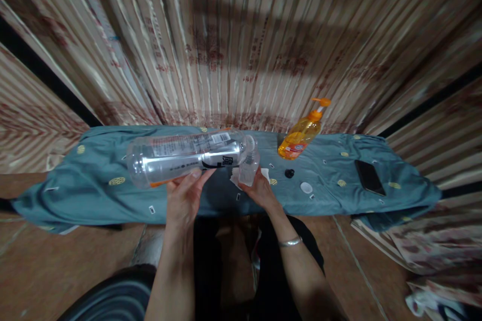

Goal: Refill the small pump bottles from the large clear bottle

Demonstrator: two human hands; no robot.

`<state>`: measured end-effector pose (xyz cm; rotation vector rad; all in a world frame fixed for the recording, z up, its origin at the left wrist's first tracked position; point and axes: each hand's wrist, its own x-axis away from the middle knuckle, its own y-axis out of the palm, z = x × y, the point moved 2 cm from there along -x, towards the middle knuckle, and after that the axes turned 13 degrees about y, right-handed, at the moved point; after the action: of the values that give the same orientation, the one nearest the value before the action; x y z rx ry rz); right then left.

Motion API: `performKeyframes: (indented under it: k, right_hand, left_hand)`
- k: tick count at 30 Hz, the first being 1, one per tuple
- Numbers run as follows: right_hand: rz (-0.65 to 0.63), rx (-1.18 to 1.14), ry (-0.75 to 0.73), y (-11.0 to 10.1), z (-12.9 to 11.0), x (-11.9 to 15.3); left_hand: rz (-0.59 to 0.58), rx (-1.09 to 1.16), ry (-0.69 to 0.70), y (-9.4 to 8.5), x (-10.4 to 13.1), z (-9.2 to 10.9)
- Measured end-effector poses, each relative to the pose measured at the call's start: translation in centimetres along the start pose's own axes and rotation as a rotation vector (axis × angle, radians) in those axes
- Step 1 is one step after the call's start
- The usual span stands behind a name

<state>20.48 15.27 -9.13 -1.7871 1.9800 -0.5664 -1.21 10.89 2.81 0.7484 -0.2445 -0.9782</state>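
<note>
Two hands (184, 196) (261, 190) hold bottles (192, 158) (247, 169) within the cloth's (327, 203) edges.

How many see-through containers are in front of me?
3: the large clear bottle in the left hand, the small clear container in the right hand, and the orange pump bottle on the teal cloth.

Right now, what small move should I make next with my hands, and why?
Probably raise the base of the large clear bottle slightly with your left hand: it lies nearly level, its neck at the top of the small clear container in your right hand. I can't tell whether anything is flowing.
</note>
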Motion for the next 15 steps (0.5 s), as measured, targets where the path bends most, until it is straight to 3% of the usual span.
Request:
performKeyframes:
  k: [15]
  right_hand:
    - [-0.010,-0.006,0.034,-0.13,-0.13,-0.01]
  left_hand:
    - [-0.026,-0.011,0.003,-0.30,-0.04,-0.22]
